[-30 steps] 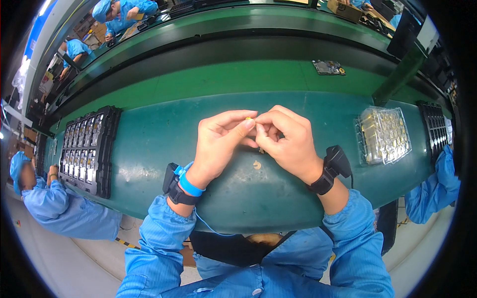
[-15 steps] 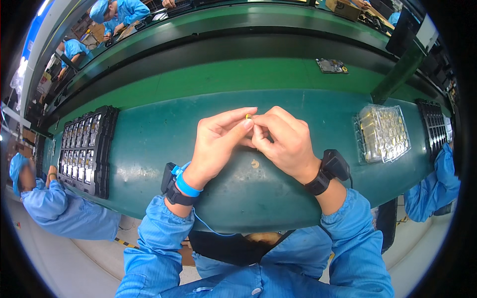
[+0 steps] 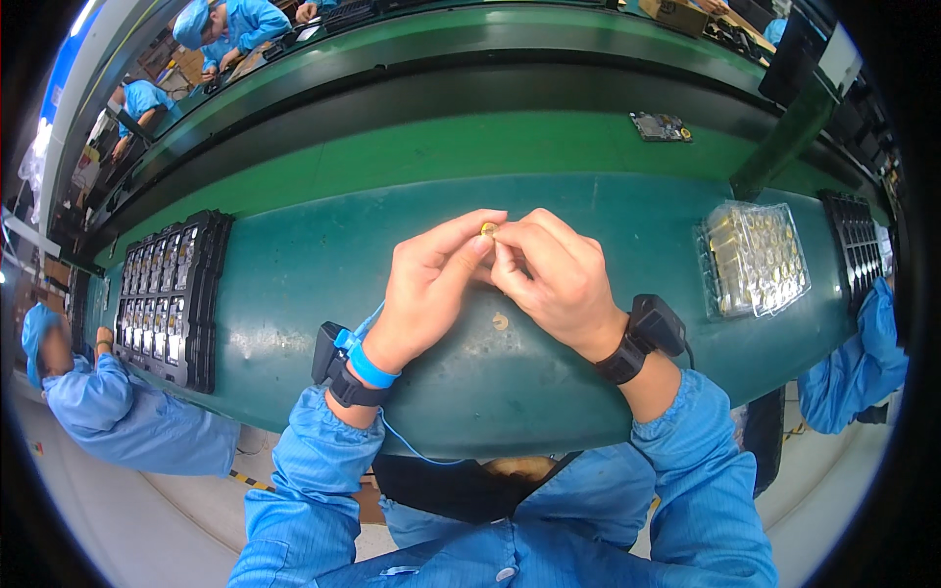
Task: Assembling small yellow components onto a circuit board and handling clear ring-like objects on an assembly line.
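Both my hands meet above the middle of the green table, fingertips together. Between the thumb and index finger of my left hand (image 3: 423, 284) is a small round yellow part (image 3: 487, 229); its exact kind is too small to make out. My right hand (image 3: 559, 279) is closed in a pinch at the right edge of this part. The curled fingers hide the part's lower side. On the tabletop below my hands lies a small tan, crescent-shaped scrap (image 3: 501, 321), touched by neither hand.
At left stands a black tray (image 3: 206, 304) of small boards. Clear plastic trays (image 3: 755, 260) holding gold-coloured pieces are stacked at right, near a green post (image 3: 792, 137) and another black tray (image 3: 851, 240). A circuit board (image 3: 661, 127) lies farther back. Co-workers sit at both sides.
The yellow part has turned slightly and shows more of its round face between my fingertips. Both hands have shifted only a little.
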Action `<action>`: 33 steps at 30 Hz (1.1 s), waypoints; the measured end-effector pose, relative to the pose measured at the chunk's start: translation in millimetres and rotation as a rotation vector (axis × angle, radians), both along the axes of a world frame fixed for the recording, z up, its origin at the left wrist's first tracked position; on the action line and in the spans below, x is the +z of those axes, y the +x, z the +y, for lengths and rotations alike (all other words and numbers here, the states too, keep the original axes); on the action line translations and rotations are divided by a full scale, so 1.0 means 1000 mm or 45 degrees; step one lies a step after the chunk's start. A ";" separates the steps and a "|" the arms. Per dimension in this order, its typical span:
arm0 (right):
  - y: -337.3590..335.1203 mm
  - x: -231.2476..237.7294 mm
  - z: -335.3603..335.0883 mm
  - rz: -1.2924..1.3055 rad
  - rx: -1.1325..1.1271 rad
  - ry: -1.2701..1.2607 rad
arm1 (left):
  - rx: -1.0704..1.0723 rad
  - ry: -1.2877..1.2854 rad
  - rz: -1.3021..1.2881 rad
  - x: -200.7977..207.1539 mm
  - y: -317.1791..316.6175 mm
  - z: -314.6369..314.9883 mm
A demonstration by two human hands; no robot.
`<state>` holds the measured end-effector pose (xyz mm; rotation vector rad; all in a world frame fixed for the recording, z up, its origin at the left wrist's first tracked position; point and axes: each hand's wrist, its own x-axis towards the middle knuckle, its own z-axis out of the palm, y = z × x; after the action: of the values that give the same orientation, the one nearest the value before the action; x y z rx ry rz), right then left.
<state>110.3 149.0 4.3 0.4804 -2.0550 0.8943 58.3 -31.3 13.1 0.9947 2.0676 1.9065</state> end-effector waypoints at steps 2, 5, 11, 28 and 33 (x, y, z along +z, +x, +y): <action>0.000 0.001 0.001 -0.007 0.007 -0.008 | -0.039 0.036 -0.087 0.001 -0.001 0.000; 0.001 0.005 0.000 -0.039 0.016 -0.030 | -0.088 0.132 -0.242 0.001 -0.002 0.000; 0.006 0.006 0.004 -0.121 0.053 -0.110 | -0.097 0.218 -0.345 0.001 -0.004 0.002; 0.002 0.011 0.004 0.134 0.130 0.011 | -0.092 0.362 -0.400 -0.006 -0.008 -0.006; 0.004 0.013 0.003 0.096 0.180 -0.048 | -0.146 0.368 -0.392 -0.004 -0.013 -0.009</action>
<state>114.2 152.0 17.7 0.6354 -1.9515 0.9814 45.7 -40.6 9.3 0.7886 1.5673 2.1780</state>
